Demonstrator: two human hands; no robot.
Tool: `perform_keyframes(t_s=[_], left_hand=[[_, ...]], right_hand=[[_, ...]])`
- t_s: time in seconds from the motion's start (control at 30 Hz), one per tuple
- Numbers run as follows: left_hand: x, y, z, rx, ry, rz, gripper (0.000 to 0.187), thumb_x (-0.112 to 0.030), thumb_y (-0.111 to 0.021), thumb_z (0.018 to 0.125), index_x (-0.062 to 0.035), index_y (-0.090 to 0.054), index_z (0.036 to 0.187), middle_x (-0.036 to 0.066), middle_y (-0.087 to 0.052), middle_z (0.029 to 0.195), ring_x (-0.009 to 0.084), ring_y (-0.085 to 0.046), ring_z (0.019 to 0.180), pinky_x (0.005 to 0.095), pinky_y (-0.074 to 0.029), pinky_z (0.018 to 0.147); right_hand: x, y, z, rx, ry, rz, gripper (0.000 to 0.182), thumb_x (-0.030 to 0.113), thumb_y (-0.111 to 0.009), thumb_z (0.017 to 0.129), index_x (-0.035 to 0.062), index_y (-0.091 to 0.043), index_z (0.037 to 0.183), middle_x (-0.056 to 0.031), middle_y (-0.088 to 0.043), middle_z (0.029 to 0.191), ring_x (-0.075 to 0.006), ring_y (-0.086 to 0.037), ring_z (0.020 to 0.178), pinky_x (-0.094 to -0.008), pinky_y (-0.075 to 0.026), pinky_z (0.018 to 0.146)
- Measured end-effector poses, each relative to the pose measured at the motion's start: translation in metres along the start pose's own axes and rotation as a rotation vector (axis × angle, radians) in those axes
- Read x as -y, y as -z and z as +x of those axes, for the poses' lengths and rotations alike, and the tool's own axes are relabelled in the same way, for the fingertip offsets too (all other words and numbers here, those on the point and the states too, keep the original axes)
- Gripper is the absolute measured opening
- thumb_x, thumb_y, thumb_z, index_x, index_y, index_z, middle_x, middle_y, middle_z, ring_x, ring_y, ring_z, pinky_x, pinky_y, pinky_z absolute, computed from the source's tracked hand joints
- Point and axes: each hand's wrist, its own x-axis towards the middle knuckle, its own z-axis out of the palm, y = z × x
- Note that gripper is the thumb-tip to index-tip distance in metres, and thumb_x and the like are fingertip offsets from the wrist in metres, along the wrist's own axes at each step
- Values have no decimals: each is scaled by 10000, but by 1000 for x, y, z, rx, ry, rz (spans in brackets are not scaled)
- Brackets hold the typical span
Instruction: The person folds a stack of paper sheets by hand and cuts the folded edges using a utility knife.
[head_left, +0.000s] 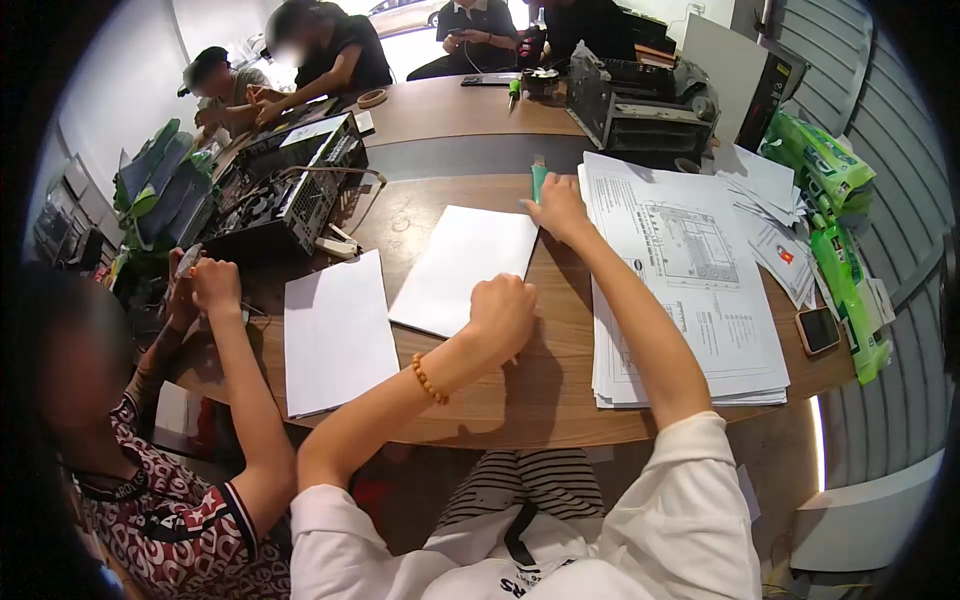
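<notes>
My left hand point(503, 316) is closed, over the right edge of a stack of white paper point(465, 262). A small dark tip shows below its fingers, and what they hold, if anything, is hidden. Farther forward, my right hand point(563, 212) has its fingers closed at a slim teal-green tool with a pale tip point(540, 180), perhaps a utility knife. Left of the stack lies another stack of blank white paper point(340, 335). Beside my right forearm is a thick pile of printed drawings point(690, 265).
An opened computer case point(290, 190) stands at the left, another metal case point(640, 105) at the back. A phone point(818, 330) and green packs point(825, 165) lie at the right. A person's hands point(215, 285) work close at my left; other people sit across the table point(470, 405).
</notes>
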Motion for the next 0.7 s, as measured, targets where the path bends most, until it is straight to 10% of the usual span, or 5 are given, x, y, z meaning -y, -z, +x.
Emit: perform_keyframes(t_s=[0.13, 0.27, 0.5, 0.7], left_hand=[[46, 14, 14, 87, -125, -283, 443, -442, -461, 857, -50, -667, 853, 131, -634, 948, 314, -608, 872, 439, -474, 777], [99, -24, 19, -54, -481, -154, 516, -532, -383, 864, -244, -429, 1290, 108, -340, 1373, 278, -259, 1297, 498, -235, 1022], [91, -48, 19, -17, 113, -32, 524, -484, -278, 910, -201, -293, 1351, 271, -276, 1352, 408, -274, 1263, 569, -250, 985], [87, -72, 38, -209, 117, -51, 539, -389, -305, 918, -73, -273, 1354, 227, -255, 1385, 359, -227, 1298, 526, -190, 1028]], right_hand=[[-4, 17, 4, 153, -43, 67, 441, 304, -604, 710, -81, -534, 914, -311, -528, 914, -424, -544, 829, -449, -449, 760], [-35, 57, -18, -28, -3, 349, 372, 293, -586, 705, -38, -574, 874, -270, -552, 843, -387, -550, 802, -430, -452, 747], [-18, 174, -132, 220, 76, 539, 313, 140, -629, 743, 36, -582, 1034, -115, -590, 865, -199, -592, 755, -298, -479, 628], [-4, 167, -172, 225, 157, 482, 338, 120, -650, 711, 36, -579, 1030, -139, -553, 881, -276, -574, 749, -331, -475, 662]])
